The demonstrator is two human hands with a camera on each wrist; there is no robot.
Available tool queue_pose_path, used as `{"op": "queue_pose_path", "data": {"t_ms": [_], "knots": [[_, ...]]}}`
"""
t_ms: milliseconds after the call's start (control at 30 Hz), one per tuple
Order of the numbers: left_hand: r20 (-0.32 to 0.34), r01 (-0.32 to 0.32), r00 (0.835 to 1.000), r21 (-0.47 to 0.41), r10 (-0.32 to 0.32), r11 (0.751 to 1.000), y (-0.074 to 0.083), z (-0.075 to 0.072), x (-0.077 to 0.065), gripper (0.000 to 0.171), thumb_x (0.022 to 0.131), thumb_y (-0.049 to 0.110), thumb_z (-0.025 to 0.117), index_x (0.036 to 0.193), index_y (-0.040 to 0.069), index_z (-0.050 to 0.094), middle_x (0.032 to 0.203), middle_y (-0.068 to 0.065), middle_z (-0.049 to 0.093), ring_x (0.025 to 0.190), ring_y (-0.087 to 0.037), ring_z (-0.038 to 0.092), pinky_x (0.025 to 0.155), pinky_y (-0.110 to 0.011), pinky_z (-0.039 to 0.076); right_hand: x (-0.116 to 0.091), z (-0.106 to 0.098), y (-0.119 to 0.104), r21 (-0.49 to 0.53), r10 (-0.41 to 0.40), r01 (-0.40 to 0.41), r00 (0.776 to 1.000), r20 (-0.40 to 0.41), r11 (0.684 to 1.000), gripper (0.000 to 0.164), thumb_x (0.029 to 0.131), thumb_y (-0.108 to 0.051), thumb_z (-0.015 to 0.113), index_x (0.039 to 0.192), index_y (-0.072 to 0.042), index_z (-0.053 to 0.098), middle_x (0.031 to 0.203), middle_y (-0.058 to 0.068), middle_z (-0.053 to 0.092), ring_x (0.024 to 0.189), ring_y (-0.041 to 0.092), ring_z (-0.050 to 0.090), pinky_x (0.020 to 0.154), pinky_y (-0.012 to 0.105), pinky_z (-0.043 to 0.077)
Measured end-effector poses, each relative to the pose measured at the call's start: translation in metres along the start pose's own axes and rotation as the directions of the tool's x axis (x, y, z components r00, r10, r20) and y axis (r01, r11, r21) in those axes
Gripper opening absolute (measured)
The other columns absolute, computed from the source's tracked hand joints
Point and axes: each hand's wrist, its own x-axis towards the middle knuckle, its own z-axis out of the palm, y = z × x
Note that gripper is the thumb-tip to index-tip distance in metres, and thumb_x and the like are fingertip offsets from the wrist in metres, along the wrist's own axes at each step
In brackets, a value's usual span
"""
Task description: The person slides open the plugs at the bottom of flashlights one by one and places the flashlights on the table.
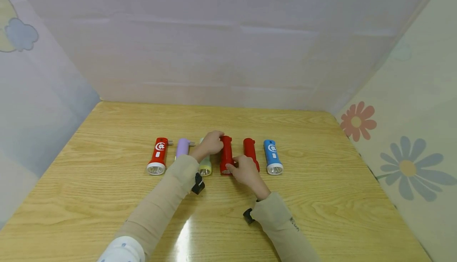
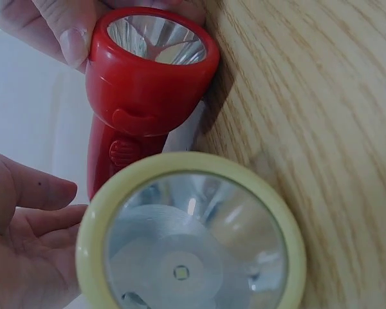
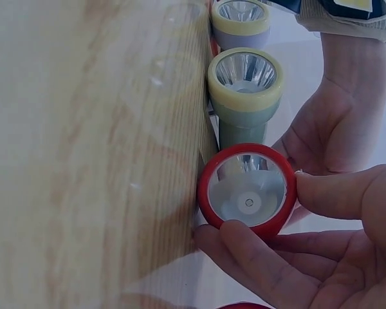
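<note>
Near the middle of the row lies a red flashlight (image 1: 226,153), its lens end toward me. My right hand (image 1: 246,171) grips the lens rim, with the thumb on one side and fingers on the other, as the right wrist view shows. My left hand (image 1: 213,142) reaches over a pale green flashlight (image 1: 205,166) to the red one's tail end, fingertips right at it and thumb (image 2: 55,192) apart from the barrel. A second red flashlight (image 1: 250,149) lies just right, partly behind my right hand. The green one has a yellow rim (image 2: 93,257).
Left of my left hand lie a purple flashlight (image 1: 183,148) with plug prongs out and a red-and-white flashlight (image 1: 159,153). A blue flashlight (image 1: 273,155) closes the row on the right. The wooden table (image 1: 135,214) meets a pale curtain (image 1: 228,64) at the back.
</note>
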Motion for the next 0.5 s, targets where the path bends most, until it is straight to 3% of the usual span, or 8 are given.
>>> {"op": "queue_pose_path", "data": {"t_ms": [300,500], "knots": [[-0.043,-0.016,0.999,-0.023,0.015,1.000,0.0017,-0.0015,-0.0011,0.042,0.084,-0.005,0.044,0.126,-0.011,0.045,0.126,-0.024,0.049,0.106,-0.027,0.050,0.091,-0.039,0.041,0.0018,0.0000,-0.0007,0.027,0.031,-0.031,1.000,0.005,0.999,0.029,0.086,-0.016,0.064,0.106,0.005,0.064,0.071,0.004,0.060,0.056,0.015,0.049,0.049,0.023,0.038],[-0.064,-0.008,0.998,-0.041,0.006,0.999,0.0028,-0.0025,-0.0010,0.041,0.084,-0.005,0.044,0.125,-0.008,0.049,0.123,-0.021,0.052,0.104,-0.027,0.052,0.087,-0.038,0.044,0.0023,-0.0001,0.0009,0.024,0.006,-0.006,1.000,0.002,1.000,0.025,0.085,-0.014,0.065,0.102,0.004,0.065,0.078,0.007,0.064,0.062,0.015,0.054,0.054,0.024,0.044]]}}
